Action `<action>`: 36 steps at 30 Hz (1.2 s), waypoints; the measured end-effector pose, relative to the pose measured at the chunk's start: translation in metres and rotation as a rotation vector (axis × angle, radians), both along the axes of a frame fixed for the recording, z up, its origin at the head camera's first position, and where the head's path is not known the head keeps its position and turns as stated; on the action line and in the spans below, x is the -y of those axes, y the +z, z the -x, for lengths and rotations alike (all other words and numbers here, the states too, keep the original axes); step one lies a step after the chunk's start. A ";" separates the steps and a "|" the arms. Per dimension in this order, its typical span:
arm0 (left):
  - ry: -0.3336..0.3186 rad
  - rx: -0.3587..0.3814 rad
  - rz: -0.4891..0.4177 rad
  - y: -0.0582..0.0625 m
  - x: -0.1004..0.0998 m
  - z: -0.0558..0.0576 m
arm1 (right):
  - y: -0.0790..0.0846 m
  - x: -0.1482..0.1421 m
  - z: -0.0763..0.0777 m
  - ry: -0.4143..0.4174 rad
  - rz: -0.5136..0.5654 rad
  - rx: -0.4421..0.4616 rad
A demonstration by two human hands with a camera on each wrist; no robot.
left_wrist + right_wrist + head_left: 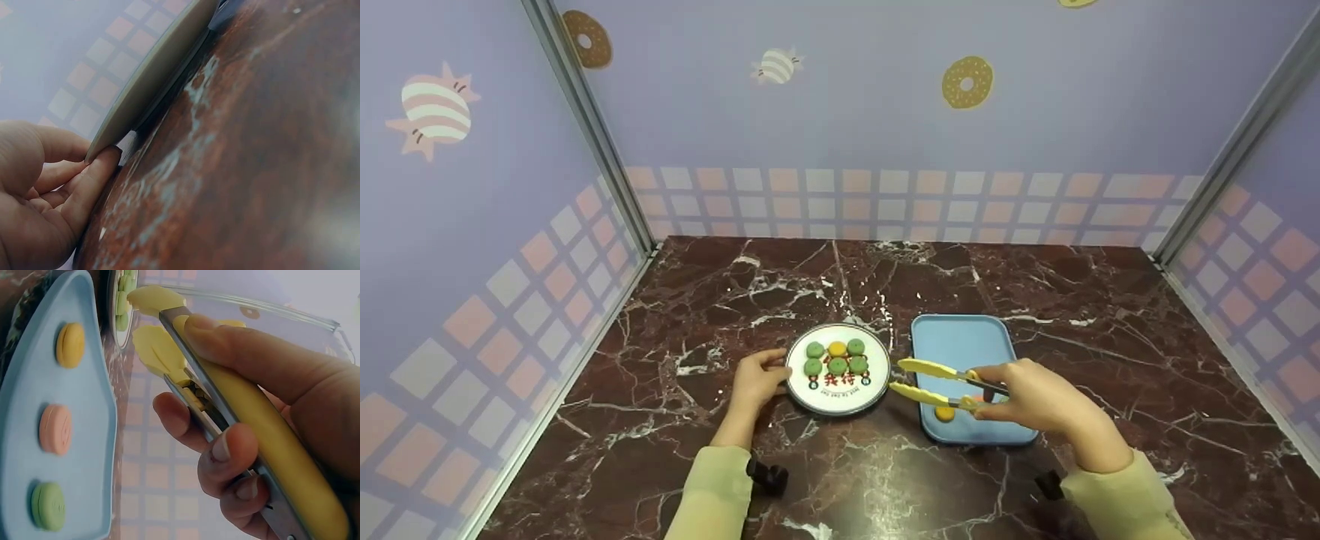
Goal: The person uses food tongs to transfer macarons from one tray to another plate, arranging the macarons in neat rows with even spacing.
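My left hand point(757, 381) pinches the near-left rim of a round white plate point(840, 401) between thumb and fingers; the left wrist view shows the rim edge-on in the grip point(50, 191). On the plate sit several green macarons point(838, 366) and one yellow macaron point(838, 349), in two rows above red lettering. My right hand point(1039, 394) grips yellow-tipped tongs point(937, 368) over a blue tray point(960, 337). The tongs' arms stand apart with nothing between the tips, which point toward the plate. In the right wrist view the tray bears a yellow point(70, 345), a pink point(55, 429) and a green macaron point(48, 506).
Plate and tray stand side by side on a dark red marbled table point(660, 435). Lilac panels point(870, 120) with checks and printed sweets rise at the back and both sides. Black wrist straps point(769, 477) show at the sleeves.
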State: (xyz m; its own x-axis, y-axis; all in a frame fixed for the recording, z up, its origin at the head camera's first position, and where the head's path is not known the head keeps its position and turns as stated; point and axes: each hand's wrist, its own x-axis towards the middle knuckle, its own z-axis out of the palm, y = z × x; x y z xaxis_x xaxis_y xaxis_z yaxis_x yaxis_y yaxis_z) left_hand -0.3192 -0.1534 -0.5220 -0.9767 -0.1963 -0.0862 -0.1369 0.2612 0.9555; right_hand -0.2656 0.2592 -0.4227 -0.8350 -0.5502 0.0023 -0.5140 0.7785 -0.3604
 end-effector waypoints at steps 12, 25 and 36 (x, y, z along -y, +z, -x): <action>0.004 0.001 0.004 -0.001 0.000 0.000 | 0.000 -0.029 -0.020 -0.032 0.018 0.095; -0.002 0.004 -0.002 -0.001 0.000 -0.001 | -0.008 -0.049 -0.040 -0.057 -0.032 0.027; -0.001 0.004 0.010 0.000 -0.001 0.000 | -0.012 -0.052 -0.041 -0.044 -0.026 0.008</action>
